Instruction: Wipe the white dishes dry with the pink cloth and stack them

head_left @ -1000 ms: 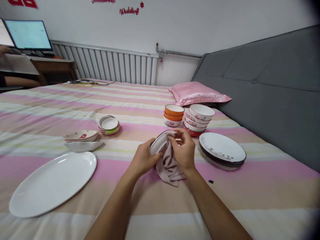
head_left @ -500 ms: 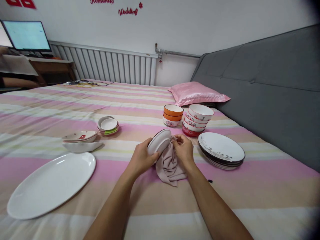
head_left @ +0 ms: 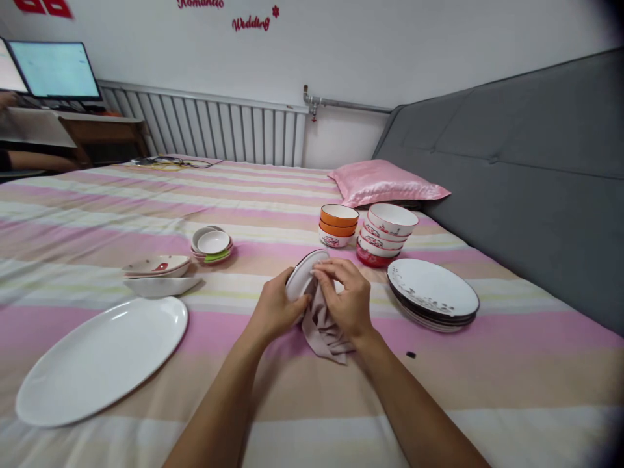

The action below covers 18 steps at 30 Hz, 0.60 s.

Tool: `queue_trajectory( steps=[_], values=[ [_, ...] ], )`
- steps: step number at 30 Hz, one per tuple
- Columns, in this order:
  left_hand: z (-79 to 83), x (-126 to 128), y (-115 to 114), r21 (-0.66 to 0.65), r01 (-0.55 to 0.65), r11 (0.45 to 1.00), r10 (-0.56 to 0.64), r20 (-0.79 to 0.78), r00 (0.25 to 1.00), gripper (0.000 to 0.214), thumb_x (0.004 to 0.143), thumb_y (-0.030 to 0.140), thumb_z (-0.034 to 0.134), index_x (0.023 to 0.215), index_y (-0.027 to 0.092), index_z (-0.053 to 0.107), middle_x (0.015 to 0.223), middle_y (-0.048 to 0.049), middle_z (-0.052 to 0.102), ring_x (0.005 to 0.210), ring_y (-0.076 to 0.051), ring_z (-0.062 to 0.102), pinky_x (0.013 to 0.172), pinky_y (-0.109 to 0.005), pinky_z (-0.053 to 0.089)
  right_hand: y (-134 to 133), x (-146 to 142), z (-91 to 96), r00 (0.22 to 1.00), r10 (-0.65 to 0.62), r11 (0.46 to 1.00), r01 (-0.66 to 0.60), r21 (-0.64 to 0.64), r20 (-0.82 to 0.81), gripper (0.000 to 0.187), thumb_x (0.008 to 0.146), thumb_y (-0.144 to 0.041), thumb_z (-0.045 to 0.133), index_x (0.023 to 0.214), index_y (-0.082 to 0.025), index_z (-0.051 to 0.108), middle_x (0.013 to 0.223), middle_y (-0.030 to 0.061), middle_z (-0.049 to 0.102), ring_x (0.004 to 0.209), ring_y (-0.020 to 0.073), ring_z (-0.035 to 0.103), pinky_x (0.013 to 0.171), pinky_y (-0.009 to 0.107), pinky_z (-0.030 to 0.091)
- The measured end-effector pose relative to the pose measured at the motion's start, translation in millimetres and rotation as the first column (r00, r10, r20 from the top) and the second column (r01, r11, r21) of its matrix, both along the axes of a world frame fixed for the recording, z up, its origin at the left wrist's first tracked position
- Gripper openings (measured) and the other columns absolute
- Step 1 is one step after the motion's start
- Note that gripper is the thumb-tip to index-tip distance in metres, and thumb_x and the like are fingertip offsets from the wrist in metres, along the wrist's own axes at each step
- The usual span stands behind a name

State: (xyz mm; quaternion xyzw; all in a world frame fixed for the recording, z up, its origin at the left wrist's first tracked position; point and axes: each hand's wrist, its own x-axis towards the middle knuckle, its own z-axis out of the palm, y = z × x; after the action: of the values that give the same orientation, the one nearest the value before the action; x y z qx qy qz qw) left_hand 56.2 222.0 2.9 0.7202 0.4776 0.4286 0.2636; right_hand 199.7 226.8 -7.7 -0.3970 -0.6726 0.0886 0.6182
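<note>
My left hand [head_left: 279,303] is closed on the left edge of a small white plate [head_left: 301,278] with a dark rim, held tilted above the bed. A mauve cloth [head_left: 322,328] hangs below my right hand [head_left: 345,296], whose fingers pinch its upper part against the plate's face. The right hand covers much of the plate's right side. To the right lies a stack of dark-rimmed plates [head_left: 433,289] with a leaf pattern on top. Beyond the hands stand orange bowls [head_left: 338,221] over a white one, and a taller stack of white and red bowls [head_left: 389,231].
At left, a large white oval platter [head_left: 102,361] lies near oblong dishes [head_left: 158,268] and small stacked bowls [head_left: 212,244]. A small black piece [head_left: 411,355] rests on the striped bedsheet [head_left: 302,416]. A pink pillow [head_left: 385,182] sits by the grey headboard [head_left: 526,156]. Another person's arm [head_left: 39,160] shows far left.
My right hand has moved left and slightly up across the plate's face, with the cloth in its fingers. My left hand keeps its hold, and the plate has shifted only slightly.
</note>
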Motion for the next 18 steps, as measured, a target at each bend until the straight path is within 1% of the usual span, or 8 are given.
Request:
queue_trajectory(
  steps=[2,5,9,12,15,18],
  values=[
    [-0.3,-0.6,0.7,0.000,0.007,1.000,-0.007,0.011,1.000,0.041,0.066,0.017,0.057,0.107,0.014,0.058,0.100,-0.0057,0.066,0.085,-0.020,0.062,0.075,-0.028,0.048,-2.9,-2.2,1.8,0.997,0.029,0.999,-0.032,0.041,0.072,0.014,0.081,-0.020,0.056,0.087,-0.022,0.069,0.090,0.0052,0.065,0.088,0.0160,0.060,0.082,0.032,0.050],
    [-1.3,-2.0,2.2,-0.001,0.006,1.000,-0.006,0.008,1.000,0.038,0.065,0.015,0.055,0.103,0.014,0.059,0.095,-0.0042,0.067,0.081,-0.018,0.061,0.072,-0.028,0.048,-5.5,-4.6,2.4,0.982,0.105,0.990,-0.118,0.078,0.155,0.017,0.080,-0.016,0.056,0.086,-0.023,0.069,0.089,0.0045,0.066,0.086,0.0160,0.060,0.079,0.032,0.051],
    [-1.6,-4.4,2.6,-0.015,-0.006,1.000,0.006,-0.019,1.000,0.036,0.059,0.009,0.052,0.094,0.015,0.059,0.087,-0.0021,0.066,0.076,-0.017,0.059,0.068,-0.026,0.047,-7.8,-8.4,1.1,0.945,0.214,0.965,-0.244,0.097,0.247,0.019,0.080,-0.013,0.055,0.085,-0.025,0.069,0.086,0.0034,0.067,0.085,0.0162,0.059,0.077,0.034,0.051],
    [-0.6,-6.1,2.3,-0.002,-0.010,1.000,0.010,-0.059,0.998,0.027,0.059,0.011,0.052,0.085,0.015,0.058,0.079,-0.0008,0.065,0.070,-0.016,0.058,0.063,-0.025,0.046,-8.7,-10.7,-0.3,0.922,0.262,0.948,-0.301,0.100,0.285,0.020,0.080,-0.012,0.054,0.085,-0.025,0.069,0.085,0.0033,0.067,0.084,0.0159,0.059,0.076,0.033,0.050],
    [-0.1,-6.6,2.0,0.004,-0.004,1.000,0.005,-0.064,0.998,0.028,0.058,0.010,0.052,0.085,0.015,0.058,0.079,-0.0004,0.064,0.070,-0.016,0.058,0.061,-0.024,0.044,-8.3,-10.6,-0.8,0.935,0.237,0.957,-0.271,0.100,0.265,0.020,0.081,-0.012,0.054,0.085,-0.026,0.068,0.086,0.0031,0.067,0.085,0.0161,0.059,0.076,0.033,0.050],
    [0.1,-5.5,1.0,-0.003,0.027,1.000,-0.027,-0.029,0.999,0.039,0.059,0.010,0.054,0.097,0.015,0.059,0.087,-0.0012,0.066,0.074,-0.017,0.059,0.064,-0.024,0.046,-6.2,-7.3,0.3,0.976,0.143,0.984,-0.158,0.084,0.165,0.018,0.080,-0.014,0.056,0.085,-0.025,0.068,0.086,0.0033,0.067,0.085,0.0165,0.060,0.078,0.034,0.050]
  ],
)
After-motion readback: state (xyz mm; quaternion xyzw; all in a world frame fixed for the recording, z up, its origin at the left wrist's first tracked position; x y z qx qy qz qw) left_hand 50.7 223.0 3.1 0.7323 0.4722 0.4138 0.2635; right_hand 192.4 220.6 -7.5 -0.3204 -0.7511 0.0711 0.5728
